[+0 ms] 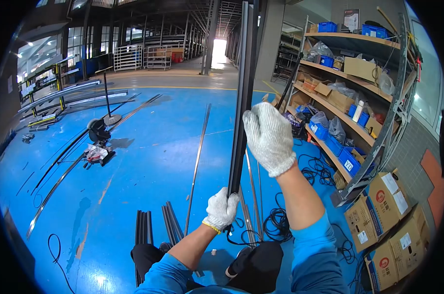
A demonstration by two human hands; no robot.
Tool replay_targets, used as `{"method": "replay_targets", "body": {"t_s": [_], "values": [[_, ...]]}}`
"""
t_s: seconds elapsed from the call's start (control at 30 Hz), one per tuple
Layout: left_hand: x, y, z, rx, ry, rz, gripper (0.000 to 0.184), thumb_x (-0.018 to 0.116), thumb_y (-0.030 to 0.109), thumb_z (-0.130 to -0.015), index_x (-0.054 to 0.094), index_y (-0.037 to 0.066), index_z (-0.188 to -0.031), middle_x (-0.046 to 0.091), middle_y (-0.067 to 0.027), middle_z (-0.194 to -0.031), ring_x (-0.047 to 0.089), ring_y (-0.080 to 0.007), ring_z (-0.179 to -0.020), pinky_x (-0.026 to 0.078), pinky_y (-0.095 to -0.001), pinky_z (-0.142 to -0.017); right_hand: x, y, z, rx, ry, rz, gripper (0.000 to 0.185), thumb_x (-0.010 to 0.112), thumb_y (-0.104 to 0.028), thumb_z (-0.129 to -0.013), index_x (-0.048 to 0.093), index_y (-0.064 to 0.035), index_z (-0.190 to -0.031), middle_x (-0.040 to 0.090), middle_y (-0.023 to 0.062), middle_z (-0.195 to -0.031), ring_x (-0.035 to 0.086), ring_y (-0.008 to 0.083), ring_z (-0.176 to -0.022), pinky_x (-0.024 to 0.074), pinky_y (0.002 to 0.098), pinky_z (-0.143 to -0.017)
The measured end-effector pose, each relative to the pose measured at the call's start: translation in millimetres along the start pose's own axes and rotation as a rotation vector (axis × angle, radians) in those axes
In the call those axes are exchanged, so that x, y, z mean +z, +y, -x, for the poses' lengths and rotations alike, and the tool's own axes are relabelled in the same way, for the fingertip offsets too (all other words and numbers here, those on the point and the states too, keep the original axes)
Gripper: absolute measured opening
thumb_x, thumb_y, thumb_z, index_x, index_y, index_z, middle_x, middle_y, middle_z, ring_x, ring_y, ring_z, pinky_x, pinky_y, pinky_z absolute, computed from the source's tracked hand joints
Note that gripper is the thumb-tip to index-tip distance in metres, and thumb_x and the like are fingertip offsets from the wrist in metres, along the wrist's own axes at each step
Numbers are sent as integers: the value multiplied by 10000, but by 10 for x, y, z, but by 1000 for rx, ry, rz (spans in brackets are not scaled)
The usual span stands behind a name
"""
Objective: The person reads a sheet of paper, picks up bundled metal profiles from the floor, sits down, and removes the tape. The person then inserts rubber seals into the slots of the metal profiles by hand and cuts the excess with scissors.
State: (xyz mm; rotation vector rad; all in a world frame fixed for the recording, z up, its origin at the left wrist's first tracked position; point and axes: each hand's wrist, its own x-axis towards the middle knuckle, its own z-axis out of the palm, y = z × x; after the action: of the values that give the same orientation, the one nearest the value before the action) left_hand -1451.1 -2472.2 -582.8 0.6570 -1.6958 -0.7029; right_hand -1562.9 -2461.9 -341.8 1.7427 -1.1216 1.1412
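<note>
A long dark metal profile stands nearly upright in front of me, its top running out of view. My left hand, in a white knitted glove, is wrapped round its lower end. Higher up, my gloved right hand is closed in a fist against the profile's right edge; what its fingers hold, if anything, is hidden. A thin black cord or strip hangs below my left hand and trails toward the floor coils. Shorter dark profiles lie on the floor by my left leg.
Long thin bars lie on the blue floor. Black cable coils are near my right knee. A mitre saw stands at left. On the right are a loaded shelf rack and cardboard boxes.
</note>
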Motion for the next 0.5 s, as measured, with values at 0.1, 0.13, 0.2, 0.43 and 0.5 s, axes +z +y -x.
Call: {"method": "replay_targets", "body": {"t_s": [0.1, 0.13, 0.2, 0.43, 0.5], "values": [[-17, -23, 84, -19, -10, -15, 255, 600, 249, -990, 610, -3, -955, 620, -219, -661, 626, -434, -596, 468, -481, -527, -7, -5, 114, 37, -18, -7, 151, 689, -157, -956, 608, -45, -896, 670, 173, -780, 684, 377, -702, 543, 455, -609], [-17, -26, 100, -30, -13, -20, 256, 606, 250, -987, 610, -4, -949, 619, -220, -661, 626, -437, -597, 467, -483, -527, -8, 0, 145, 52, -33, -18, 150, 689, -158, -956, 610, -45, -900, 672, 173, -784, 684, 377, -705, 543, 457, -611], [-50, 18, 124, -55, -32, -30, 248, 625, 251, -979, 617, 7, -939, 628, -217, -668, 639, -434, -609, 487, -476, -539, -16, 9, 222, 68, -50, -26, 148, 690, -160, -956, 611, -45, -905, 673, 173, -788, 684, 378, -709, 543, 459, -614], [-57, -76, 197, -92, -92, -106, 238, 671, 263, -958, 628, 32, -915, 649, -211, -695, 658, -427, -625, 519, -466, -551, -100, 58, 424, 137, -170, -97, 183, 700, -175, -963, 623, -22, -1030, 701, 185, -851, 711, 362, -749, 563, 434, -640], [-56, -110, 237, -67, -83, -117, 236, 672, 263, -957, 628, 34, -926, 651, -217, -708, 657, -435, -645, 518, -468, -556, -129, 72, 251, 118, -70, -158, 239, 679, -163, -985, 602, -3, -1145, 696, 184, -901, 720, 338, -787, 576, 419, -690]]}}
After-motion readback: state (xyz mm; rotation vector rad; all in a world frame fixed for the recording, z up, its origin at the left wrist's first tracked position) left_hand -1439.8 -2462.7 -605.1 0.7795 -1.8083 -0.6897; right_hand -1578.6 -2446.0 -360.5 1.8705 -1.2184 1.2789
